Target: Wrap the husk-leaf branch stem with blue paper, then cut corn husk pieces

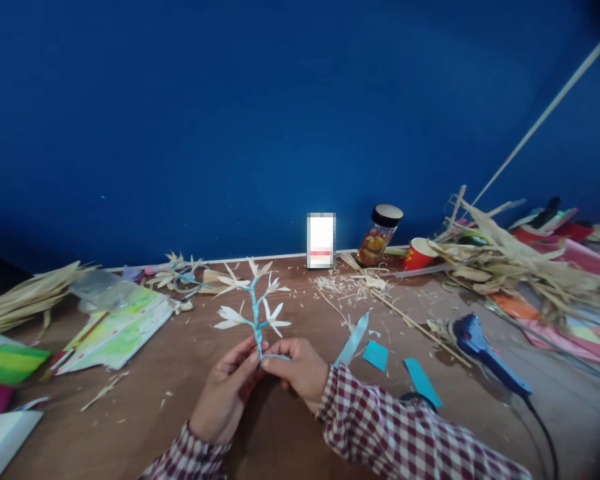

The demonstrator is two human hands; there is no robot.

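My left hand [234, 387] pinches the lower stem of a handmade flower spray [255, 308], which stands upright above the fingers. Its stem is wrapped in light blue, and several pale, husk-like blossoms branch off on both sides. A thin blue strip [276, 357] runs from the stem into my right hand [300, 370], whose thumb and fingers are closed on it. To the right of that hand lie a longer pale blue strip [354, 339] and a small blue piece [375, 355]. Another blue piece [423, 381] rests partly behind my right sleeve.
A blue glue gun [491, 353] with a black cord lies at right. Dried husks [510, 257] pile up behind it, beside a red paper cup [420, 253] and a leaning jar [379, 237]. Scraps litter the brown table [190, 360]. Painted sheets [125, 327] lie left.
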